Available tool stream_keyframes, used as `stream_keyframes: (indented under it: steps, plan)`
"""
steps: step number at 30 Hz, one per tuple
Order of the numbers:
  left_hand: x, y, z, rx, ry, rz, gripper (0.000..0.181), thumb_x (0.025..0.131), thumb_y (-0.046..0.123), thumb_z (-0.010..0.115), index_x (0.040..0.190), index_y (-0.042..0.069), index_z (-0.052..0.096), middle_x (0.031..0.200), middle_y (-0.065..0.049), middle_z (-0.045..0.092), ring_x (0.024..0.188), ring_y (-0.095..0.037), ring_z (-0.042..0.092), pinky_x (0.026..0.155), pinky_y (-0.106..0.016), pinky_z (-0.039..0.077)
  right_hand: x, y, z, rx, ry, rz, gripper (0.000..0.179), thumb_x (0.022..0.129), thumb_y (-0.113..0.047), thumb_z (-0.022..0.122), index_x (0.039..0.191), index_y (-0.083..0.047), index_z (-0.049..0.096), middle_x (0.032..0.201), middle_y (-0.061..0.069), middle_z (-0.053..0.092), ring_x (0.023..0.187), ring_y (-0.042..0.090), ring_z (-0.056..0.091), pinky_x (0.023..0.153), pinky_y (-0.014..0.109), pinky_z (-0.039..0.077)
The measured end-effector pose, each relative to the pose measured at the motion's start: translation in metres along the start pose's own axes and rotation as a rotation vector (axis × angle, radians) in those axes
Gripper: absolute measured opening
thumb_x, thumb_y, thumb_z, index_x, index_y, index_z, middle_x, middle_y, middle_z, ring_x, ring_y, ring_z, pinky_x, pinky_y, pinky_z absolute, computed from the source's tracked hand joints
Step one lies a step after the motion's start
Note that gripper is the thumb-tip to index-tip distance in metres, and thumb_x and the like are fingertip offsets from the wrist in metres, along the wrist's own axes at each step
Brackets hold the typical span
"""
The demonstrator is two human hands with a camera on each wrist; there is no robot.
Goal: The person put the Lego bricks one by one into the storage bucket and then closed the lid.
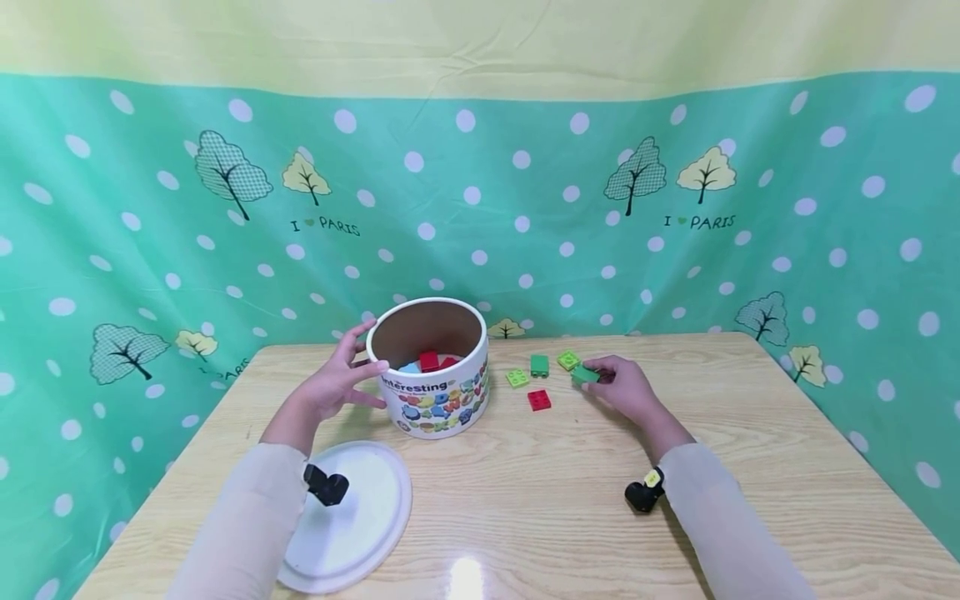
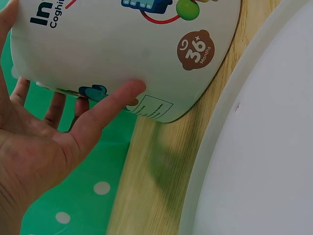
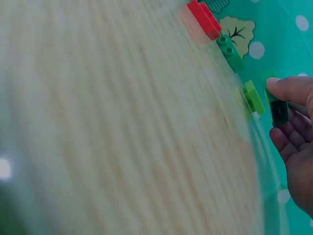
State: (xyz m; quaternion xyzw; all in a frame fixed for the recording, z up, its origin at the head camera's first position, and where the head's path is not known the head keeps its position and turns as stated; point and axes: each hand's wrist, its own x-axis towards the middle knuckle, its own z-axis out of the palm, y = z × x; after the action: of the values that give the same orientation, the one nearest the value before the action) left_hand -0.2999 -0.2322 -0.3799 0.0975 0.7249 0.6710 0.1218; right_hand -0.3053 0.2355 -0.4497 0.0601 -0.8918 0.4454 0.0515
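One green brick [image 1: 583,375] pinched in right hand [image 1: 624,387]; best held by sides, clear of lime brick [image 1: 568,360]. Left hand [image 1: 337,382], fingers spread, rests against bucket [image 1: 435,410]: light pressure avoids tipping.

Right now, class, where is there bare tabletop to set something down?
One bare patch of the pale wooden table lies between the round white lid and the cream right sleeve. Another runs from that sleeve to the table's right edge. It is crowded between the printed white cylindrical tub and the right hand, where red and green studded bricks sit.
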Motion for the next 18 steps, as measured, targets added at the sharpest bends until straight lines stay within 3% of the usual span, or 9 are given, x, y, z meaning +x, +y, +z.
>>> stream_keyframes:
  steps: [18]
  plan:
    - [0.0, -0.001, 0.001, -0.008, 0.002, 0.008, 0.089, 0.092, 0.016, 0.068, 0.155, 0.03, 0.006, 0.153, -0.021, 0.011, 0.137, -0.051, 0.022, 0.076, -0.068, 0.051, -0.015, -0.025, -0.008, 0.002, -0.032, -0.151, 0.037, 0.086, -0.007, 0.073, 0.122, -0.002, 0.066, 0.12, 0.013, 0.062, 0.102, 0.028, 0.061, 0.088, 0.039, 0.055]
